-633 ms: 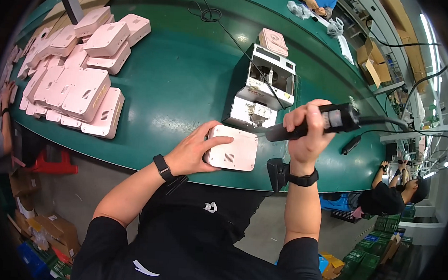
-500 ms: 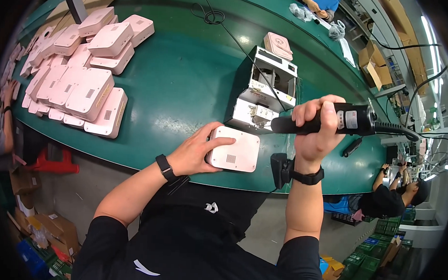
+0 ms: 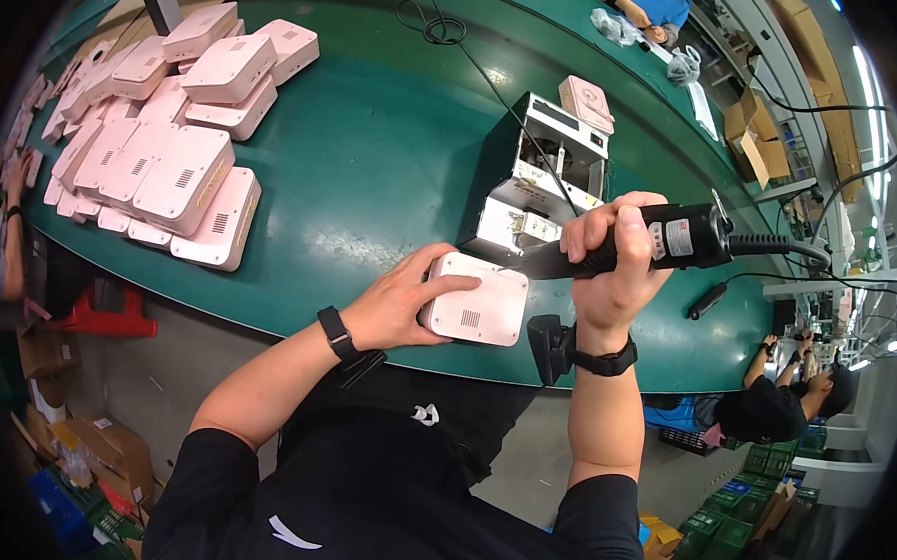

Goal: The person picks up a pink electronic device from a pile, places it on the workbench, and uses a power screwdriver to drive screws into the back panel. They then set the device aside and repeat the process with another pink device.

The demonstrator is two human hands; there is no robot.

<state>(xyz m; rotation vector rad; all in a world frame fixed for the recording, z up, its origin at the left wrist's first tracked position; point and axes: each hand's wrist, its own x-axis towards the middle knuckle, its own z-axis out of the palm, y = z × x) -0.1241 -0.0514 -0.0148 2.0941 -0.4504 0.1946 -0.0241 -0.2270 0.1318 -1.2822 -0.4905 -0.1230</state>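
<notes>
A pale pinkish-white plastic case [image 3: 489, 307] with rounded corners, corner holes and a slotted vent lies on the green bench near its front edge. My left hand [image 3: 398, 300] grips its left end, thumb and fingers around the side. In my right hand [image 3: 614, 262] is a black electric screwdriver [image 3: 686, 237], held roughly level with its cable trailing right. Its bit points left, at the case's upper edge; whether it touches is too small to tell. Just beyond stands a black-and-white screw feeder [image 3: 549, 164], its front partly hidden behind the screwdriver.
Many similar cases [image 3: 183, 178] are piled at the left of the bench [image 3: 363, 166]. Another pale case [image 3: 586, 104] sits behind the feeder. A black cable [image 3: 487, 77] crosses above the feeder. At right a small black tool [image 3: 708, 301] lies on the bench. Other people work nearby.
My right hand has brought the screwdriver left and slightly down, from the feeder's front to the case's upper edge. My left hand keeps its hold on the case.
</notes>
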